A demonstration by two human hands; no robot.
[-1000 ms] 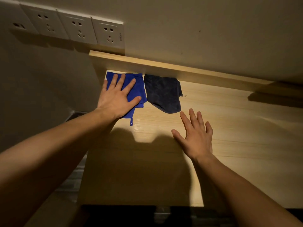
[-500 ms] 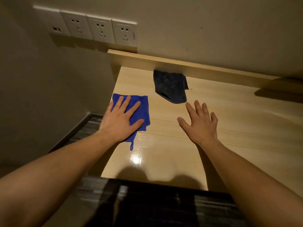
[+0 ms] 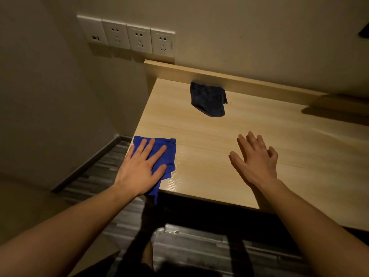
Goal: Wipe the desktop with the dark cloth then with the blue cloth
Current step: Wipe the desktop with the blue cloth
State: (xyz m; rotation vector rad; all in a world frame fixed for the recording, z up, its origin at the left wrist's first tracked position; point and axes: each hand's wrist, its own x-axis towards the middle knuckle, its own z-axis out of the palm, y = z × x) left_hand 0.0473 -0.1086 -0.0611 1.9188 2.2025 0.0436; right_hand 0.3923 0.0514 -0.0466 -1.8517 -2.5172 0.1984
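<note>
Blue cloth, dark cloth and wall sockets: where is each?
blue cloth (image 3: 169,154), head view, bare right part beside the fingers.
dark cloth (image 3: 207,100), head view, its middle.
wall sockets (image 3: 139,40), head view, third plate's face.

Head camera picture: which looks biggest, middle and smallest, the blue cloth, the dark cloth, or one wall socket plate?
1. blue cloth, though the left hand hides part of it, and it lies nearer the camera
2. dark cloth, close in size, so unsure
3. wall socket plate, smallest
</note>
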